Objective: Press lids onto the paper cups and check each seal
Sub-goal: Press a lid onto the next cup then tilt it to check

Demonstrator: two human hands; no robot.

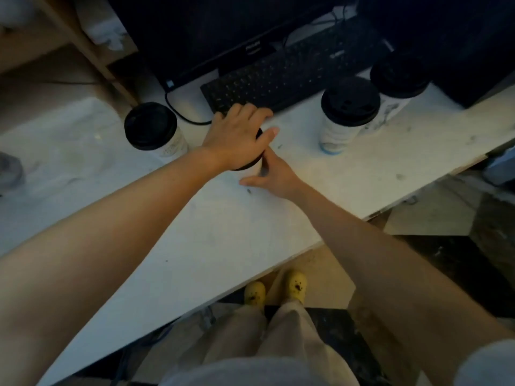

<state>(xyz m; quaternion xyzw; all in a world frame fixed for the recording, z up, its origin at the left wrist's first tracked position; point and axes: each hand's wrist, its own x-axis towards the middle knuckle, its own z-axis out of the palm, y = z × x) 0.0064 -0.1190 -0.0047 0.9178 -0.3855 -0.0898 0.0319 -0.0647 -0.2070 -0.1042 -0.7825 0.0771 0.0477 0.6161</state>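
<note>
My left hand (237, 135) lies palm down, fingers spread, on the black lid (252, 162) of a paper cup in the middle of the white table (223, 232). The hand covers most of this lid and cup. My right hand (271, 174) wraps the cup's side from the right, thumb and index finger apart around it. Three other white paper cups stand with black lids on: one at the left (152, 126), one at the right (348, 107), one further back right (398, 76).
A black keyboard (292, 71) and a dark monitor (223, 29) stand just behind the cups, with a black cable (178, 112) looping on the table. The table's front edge runs diagonally, and my legs and yellow shoes (276, 289) are below it. Wooden shelving is at the back left.
</note>
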